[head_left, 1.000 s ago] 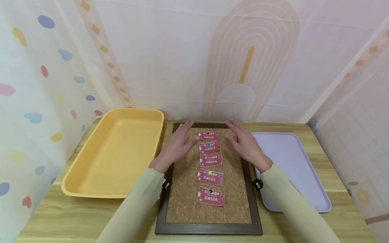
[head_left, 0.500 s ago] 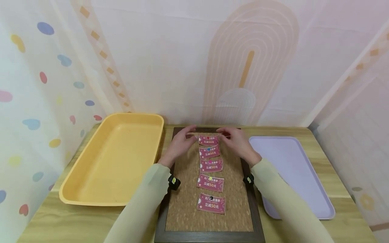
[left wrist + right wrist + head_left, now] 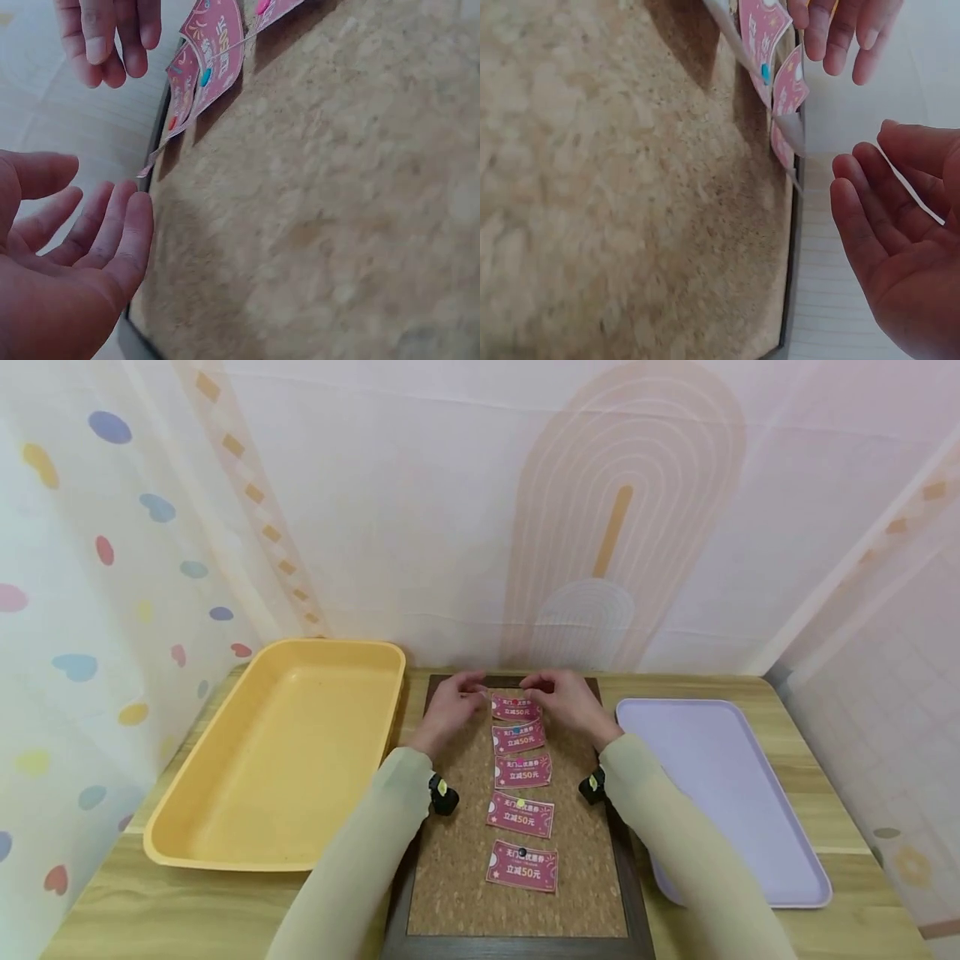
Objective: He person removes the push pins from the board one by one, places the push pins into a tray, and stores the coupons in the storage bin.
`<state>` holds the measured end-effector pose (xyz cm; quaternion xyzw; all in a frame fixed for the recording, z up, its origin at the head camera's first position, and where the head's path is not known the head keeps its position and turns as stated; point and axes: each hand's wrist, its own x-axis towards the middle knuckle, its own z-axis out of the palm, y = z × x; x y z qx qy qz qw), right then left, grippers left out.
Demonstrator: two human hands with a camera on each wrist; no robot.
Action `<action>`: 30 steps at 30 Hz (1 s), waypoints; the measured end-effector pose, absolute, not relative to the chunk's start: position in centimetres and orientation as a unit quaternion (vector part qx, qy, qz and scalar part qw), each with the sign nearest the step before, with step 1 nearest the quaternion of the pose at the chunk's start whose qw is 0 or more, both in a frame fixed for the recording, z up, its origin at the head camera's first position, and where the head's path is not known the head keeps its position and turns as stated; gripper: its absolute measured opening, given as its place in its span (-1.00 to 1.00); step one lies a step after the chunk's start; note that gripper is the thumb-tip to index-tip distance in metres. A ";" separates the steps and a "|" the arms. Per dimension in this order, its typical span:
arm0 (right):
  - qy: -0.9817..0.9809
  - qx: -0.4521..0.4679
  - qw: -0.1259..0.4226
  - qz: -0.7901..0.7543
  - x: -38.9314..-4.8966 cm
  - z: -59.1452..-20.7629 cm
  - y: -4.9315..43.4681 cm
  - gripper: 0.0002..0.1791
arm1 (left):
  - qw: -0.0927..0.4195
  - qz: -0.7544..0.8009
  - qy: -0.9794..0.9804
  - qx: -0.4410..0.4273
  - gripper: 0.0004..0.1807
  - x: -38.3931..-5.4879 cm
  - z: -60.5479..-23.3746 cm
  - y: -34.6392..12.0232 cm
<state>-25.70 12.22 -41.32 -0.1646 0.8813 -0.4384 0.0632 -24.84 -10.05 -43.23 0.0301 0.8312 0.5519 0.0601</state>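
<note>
On a wood-grain table (image 3: pixel 172 910) lies one rectangular cork board (image 3: pixel 450 868) with a dark brown frame, and on it five small pinkish-red paper coupons (image 3: pixel 522 875) with white and yellow print form a single column. Five pins hold them, one near each coupon's upper edge: from far to near, a red pin (image 3: pixel 173 122), a blue pin (image 3: pixel 517 730), a bright pink pin (image 3: pixel 520 762), a yellow pin (image 3: pixel 521 803) and a black pin (image 3: pixel 522 852). The three farthest coupons sit close together; the two nearest are spaced farther apart. Both wrist views show coupon edges lifting off the cork.

Two bare hands flank the farthest coupon. The left hand (image 3: pixel 448 712) is just beside its left end, fingers loosely bent and grasping nothing. The right hand (image 3: pixel 564 700) is at its right end, fingers slightly bent, thumb apart, likewise free of any object; the right wrist view shows a gap between it and the paper.

One deep yellow plastic tray (image 3: pixel 277 760) stands left of the board, one shallow lavender tray (image 3: pixel 716 760) right of it.
</note>
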 end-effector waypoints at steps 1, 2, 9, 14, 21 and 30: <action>0.882 -0.164 0.063 -0.437 -25.9 -41.4 12.1 -0.71 | 0.058 0.553 0.831 0.023 -0.51 -25.0 -43.4 -9.9; 0.884 -0.163 0.062 -0.434 -26.0 -41.5 12.1 -0.71 | 0.057 0.556 0.829 0.017 -0.52 -25.2 -43.6 -9.8; 0.888 -0.148 0.068 -0.430 -27.0 -42.4 12.1 -0.77 | 0.071 0.577 0.814 0.014 -0.55 -26.0 -44.6 -9.1; 0.897 -0.158 0.072 -0.407 -27.5 -43.2 12.1 -0.80 | 0.073 0.550 0.831 0.022 -0.59 -26.1 -44.5 -8.8; 0.905 -0.180 0.079 -0.377 -28.1 -43.6 11.8 -0.80 | 0.076 0.504 0.860 0.026 -0.64 -26.1 -44.4 -8.6; 0.911 -0.176 0.091 -0.363 -28.3 -43.3 11.4 -0.82 | 0.070 0.499 0.863 0.041 -0.79 -26.5 -44.7 -8.3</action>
